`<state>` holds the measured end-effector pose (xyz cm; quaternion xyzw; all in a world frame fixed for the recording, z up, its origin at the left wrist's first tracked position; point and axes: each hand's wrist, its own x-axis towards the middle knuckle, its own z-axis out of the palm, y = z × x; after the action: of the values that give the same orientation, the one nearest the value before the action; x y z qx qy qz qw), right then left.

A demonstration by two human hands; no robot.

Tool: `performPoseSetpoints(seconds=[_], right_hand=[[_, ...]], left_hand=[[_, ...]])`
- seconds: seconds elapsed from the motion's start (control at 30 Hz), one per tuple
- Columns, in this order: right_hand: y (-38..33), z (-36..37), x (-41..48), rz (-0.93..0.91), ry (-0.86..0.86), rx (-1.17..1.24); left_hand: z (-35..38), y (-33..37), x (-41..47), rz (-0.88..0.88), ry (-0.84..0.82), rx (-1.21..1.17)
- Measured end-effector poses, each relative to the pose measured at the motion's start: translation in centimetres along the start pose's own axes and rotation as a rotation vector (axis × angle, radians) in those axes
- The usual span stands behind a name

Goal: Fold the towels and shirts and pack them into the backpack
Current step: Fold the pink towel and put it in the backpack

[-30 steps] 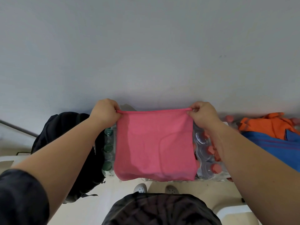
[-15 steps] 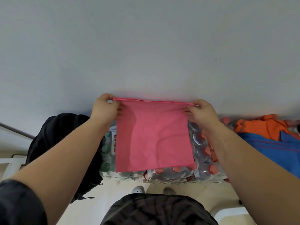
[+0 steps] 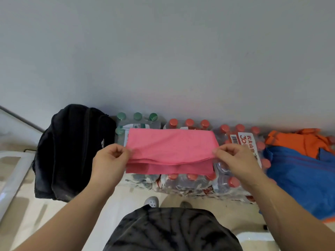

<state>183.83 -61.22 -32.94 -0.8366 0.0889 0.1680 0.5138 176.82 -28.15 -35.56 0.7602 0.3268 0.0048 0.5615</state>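
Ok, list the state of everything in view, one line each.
pink towel: folded in layers, over the bottle packs, held at both ends.
left grip: pinches the towel's left end.
right grip: pinches the towel's right end.
backpack: standing by the wall; zip cannot be told.
bottle packs: shrink-wrapped, caps on.
orange garment: crumpled, unfolded.
blue garment: spread loose, unfolded.

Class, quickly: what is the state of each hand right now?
Left hand: pinches the left edge of the pink towel.
Right hand: pinches its right edge.
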Motion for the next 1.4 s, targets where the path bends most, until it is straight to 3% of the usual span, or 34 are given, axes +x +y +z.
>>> performPoseSetpoints(seconds=[0.27,0.43,0.57,0.63,0.73,0.83,0.9,1.1,1.4], right_hand=[[4.2,1.4,-0.2,-0.028,-0.075,-0.305],[5.0,1.5,0.0,-0.140,-0.107,-0.531],[3.3,2.5,0.5,-0.457,0.092,-0.676],[0.9,4.0,1.3,-0.530,0.099,-0.685],[-1.2,7.3,3.0,-0.470,-0.051,-0.809],[0.4,9.6,4.4,-0.285,-0.188,-0.992],[2.1,9.8,4.5,-0.271,-0.196,-1.071],[3.0,8.2,4.7,-0.338,-0.197,-1.162],[2.1,7.9,4.5,-0.305,-0.203,-1.221]], left_hand=[[1.5,-3.3,-1.4,-0.007,0.077,0.214],[1.1,-2.9,-1.0,0.104,0.038,0.538],[1.4,-1.7,-0.6,0.368,0.092,0.781],[2.2,-0.9,0.2,0.526,0.100,0.837],[4.0,0.2,2.1,0.621,-0.028,0.913],[5.3,-0.6,3.7,0.501,-0.265,1.020],[5.4,-1.8,4.3,0.476,-0.327,1.106],[4.6,-2.5,4.4,0.544,-0.299,1.248],[4.6,-3.6,3.9,0.528,-0.210,1.166]])
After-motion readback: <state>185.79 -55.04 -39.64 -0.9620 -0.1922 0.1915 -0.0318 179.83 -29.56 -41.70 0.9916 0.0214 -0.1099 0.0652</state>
